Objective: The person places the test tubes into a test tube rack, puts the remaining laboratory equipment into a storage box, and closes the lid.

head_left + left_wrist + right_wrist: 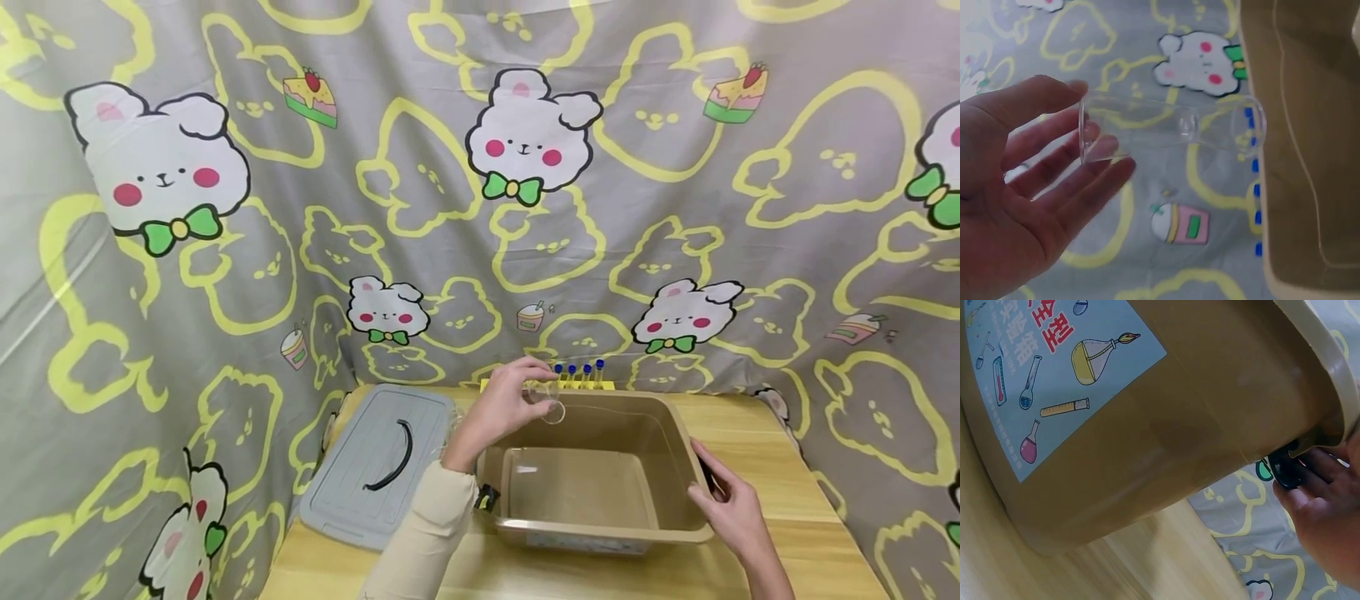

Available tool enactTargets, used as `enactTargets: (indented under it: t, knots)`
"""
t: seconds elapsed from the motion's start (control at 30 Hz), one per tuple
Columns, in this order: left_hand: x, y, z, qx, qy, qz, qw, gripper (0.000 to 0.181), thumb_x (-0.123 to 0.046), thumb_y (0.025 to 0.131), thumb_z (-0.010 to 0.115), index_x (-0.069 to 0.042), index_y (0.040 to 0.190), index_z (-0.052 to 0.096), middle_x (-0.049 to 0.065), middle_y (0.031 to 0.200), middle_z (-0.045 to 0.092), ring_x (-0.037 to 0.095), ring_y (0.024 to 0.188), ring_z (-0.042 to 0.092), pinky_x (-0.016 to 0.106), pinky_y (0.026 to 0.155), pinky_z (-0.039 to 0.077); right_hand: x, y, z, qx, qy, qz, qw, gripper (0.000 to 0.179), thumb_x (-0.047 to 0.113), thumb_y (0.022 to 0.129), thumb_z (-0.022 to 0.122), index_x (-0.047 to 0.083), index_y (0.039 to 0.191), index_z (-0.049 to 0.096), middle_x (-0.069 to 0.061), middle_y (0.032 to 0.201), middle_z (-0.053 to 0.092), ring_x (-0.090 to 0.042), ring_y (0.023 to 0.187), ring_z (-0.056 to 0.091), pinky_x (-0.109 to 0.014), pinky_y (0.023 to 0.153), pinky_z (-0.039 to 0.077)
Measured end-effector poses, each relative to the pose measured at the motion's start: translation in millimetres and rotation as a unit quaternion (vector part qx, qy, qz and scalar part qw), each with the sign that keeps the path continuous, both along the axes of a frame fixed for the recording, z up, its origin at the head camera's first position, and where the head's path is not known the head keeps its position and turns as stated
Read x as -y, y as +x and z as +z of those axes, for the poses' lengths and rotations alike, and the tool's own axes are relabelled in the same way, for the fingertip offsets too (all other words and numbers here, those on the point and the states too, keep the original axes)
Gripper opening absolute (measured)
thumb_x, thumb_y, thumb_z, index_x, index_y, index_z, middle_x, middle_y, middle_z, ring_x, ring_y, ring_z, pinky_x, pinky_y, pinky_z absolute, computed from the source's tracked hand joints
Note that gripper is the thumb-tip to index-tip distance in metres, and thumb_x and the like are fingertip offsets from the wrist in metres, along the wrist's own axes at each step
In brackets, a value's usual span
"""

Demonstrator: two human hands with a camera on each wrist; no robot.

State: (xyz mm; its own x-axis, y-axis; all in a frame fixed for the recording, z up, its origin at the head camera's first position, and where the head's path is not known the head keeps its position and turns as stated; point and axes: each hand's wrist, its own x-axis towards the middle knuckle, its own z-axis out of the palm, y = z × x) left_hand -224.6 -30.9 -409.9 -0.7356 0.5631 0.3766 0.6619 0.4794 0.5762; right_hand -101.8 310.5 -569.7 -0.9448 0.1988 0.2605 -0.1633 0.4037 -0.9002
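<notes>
My left hand holds a clear, see-through footed cup by its wide rim, thumb on one side and fingers on the other. In the left wrist view the cup lies sideways, narrowing to a thick knot before a flared end. In the head view it overlaps the far left part of a brown plastic bin. On the bin's right side, my right hand grips the edge at a black latch, with the thumb near the rim. Part of those fingers is hidden behind the rim.
A grey lid with a black handle lies left of the bin on the wooden table. Behind the bin, several blue-capped tubes stand in a yellow rack. A patterned curtain surrounds the table.
</notes>
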Motion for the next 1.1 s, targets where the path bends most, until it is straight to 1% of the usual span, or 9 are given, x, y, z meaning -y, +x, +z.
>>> enactTargets:
  t: [0.13, 0.4, 0.5, 0.57, 0.63, 0.73, 0.8, 0.93, 1.1]
  knots:
    - [-15.8, -11.2, -2.9, 0.011, -0.015, -0.017, 0.9997, 0.035, -0.008, 0.085, 0.084, -0.004, 0.119, 0.075, 0.006, 0.124, 0.068, 0.022, 0.111, 0.065, 0.017, 0.082, 0.055, 1, -0.4, -0.3, -0.002, 0.004, 0.001, 1.0000, 0.060, -0.007, 0.093, 0.064, 0.002, 0.151, 0.049, 0.020, 0.146, 0.047, 0.021, 0.121, 0.042, -0.004, 0.098, 0.038]
    - [-42.0, -30.5, -17.8, 0.015, -0.051, -0.037, 0.9979, 0.038, -0.013, 0.085, 0.086, -0.009, 0.121, 0.075, 0.002, 0.125, 0.070, 0.015, 0.119, 0.063, 0.021, 0.105, 0.045, 2, -2.6, 0.1, -0.001, 0.003, 0.001, 1.0000, 0.061, -0.008, 0.093, 0.064, 0.003, 0.151, 0.049, 0.020, 0.146, 0.047, 0.020, 0.122, 0.042, -0.004, 0.098, 0.037]
    - [-55.6, -35.2, -26.0, 0.005, -0.071, -0.053, 0.9960, 0.037, -0.013, 0.084, 0.086, -0.010, 0.119, 0.076, 0.001, 0.123, 0.071, 0.014, 0.114, 0.065, 0.020, 0.101, 0.047, 2, -1.8, 0.9, 0.008, 0.008, -0.006, 0.9999, 0.061, -0.007, 0.093, 0.064, 0.005, 0.151, 0.049, 0.017, 0.147, 0.047, 0.020, 0.122, 0.041, -0.004, 0.098, 0.038]
    - [-64.8, -37.2, -31.2, 0.000, -0.086, -0.069, 0.9939, 0.036, -0.013, 0.084, 0.086, -0.010, 0.118, 0.077, 0.001, 0.122, 0.071, 0.014, 0.111, 0.066, 0.018, 0.096, 0.048, 2, -2.0, 1.5, 0.014, 0.011, -0.011, 0.9998, 0.061, -0.006, 0.093, 0.064, 0.006, 0.151, 0.050, 0.009, 0.150, 0.047, 0.020, 0.121, 0.042, -0.004, 0.097, 0.038]
    - [-75.0, -39.6, -36.8, -0.015, -0.109, -0.086, 0.9902, 0.034, -0.014, 0.085, 0.085, -0.010, 0.117, 0.077, 0.001, 0.121, 0.070, 0.014, 0.109, 0.066, 0.016, 0.093, 0.048, 2, -2.3, 2.0, 0.019, 0.014, -0.013, 0.9996, 0.062, -0.005, 0.094, 0.064, 0.007, 0.152, 0.049, -0.001, 0.153, 0.046, 0.020, 0.121, 0.041, -0.004, 0.097, 0.038]
    - [-89.8, -42.2, -45.8, -0.033, -0.150, -0.102, 0.9828, 0.032, -0.016, 0.086, 0.084, -0.012, 0.117, 0.078, 0.000, 0.121, 0.069, 0.012, 0.111, 0.063, 0.016, 0.096, 0.045, 2, -2.5, 2.4, 0.022, 0.015, -0.018, 0.9995, 0.062, -0.005, 0.094, 0.065, 0.009, 0.152, 0.049, -0.013, 0.154, 0.045, 0.020, 0.121, 0.041, -0.004, 0.096, 0.038]
    - [-98.4, -43.3, -53.3, -0.042, -0.178, -0.109, 0.9772, 0.031, -0.018, 0.087, 0.083, -0.014, 0.117, 0.078, -0.002, 0.121, 0.068, 0.010, 0.113, 0.061, 0.016, 0.099, 0.043, 2, -2.4, 2.3, 0.021, 0.015, -0.021, 0.9995, 0.063, -0.005, 0.093, 0.064, 0.009, 0.152, 0.050, -0.015, 0.154, 0.046, 0.019, 0.121, 0.043, -0.004, 0.095, 0.039]
    - [-113.2, -43.3, -70.7, -0.038, -0.211, -0.130, 0.9682, 0.033, -0.019, 0.087, 0.083, -0.015, 0.119, 0.077, -0.002, 0.122, 0.068, 0.009, 0.114, 0.061, 0.016, 0.100, 0.044, 2, -1.1, 1.4, 0.015, 0.012, -0.020, 0.9996, 0.062, -0.007, 0.092, 0.064, 0.006, 0.151, 0.051, -0.012, 0.153, 0.048, 0.019, 0.120, 0.044, -0.005, 0.094, 0.041]
    - [-127.9, -45.3, -87.9, -0.049, -0.228, -0.136, 0.9628, 0.032, -0.022, 0.088, 0.083, -0.016, 0.119, 0.077, -0.005, 0.120, 0.069, 0.006, 0.111, 0.062, 0.016, 0.098, 0.045, 3, -0.6, 1.5, 0.014, 0.007, -0.016, 0.9997, 0.060, -0.007, 0.093, 0.063, 0.005, 0.150, 0.051, -0.015, 0.153, 0.048, 0.018, 0.121, 0.044, -0.005, 0.095, 0.041]
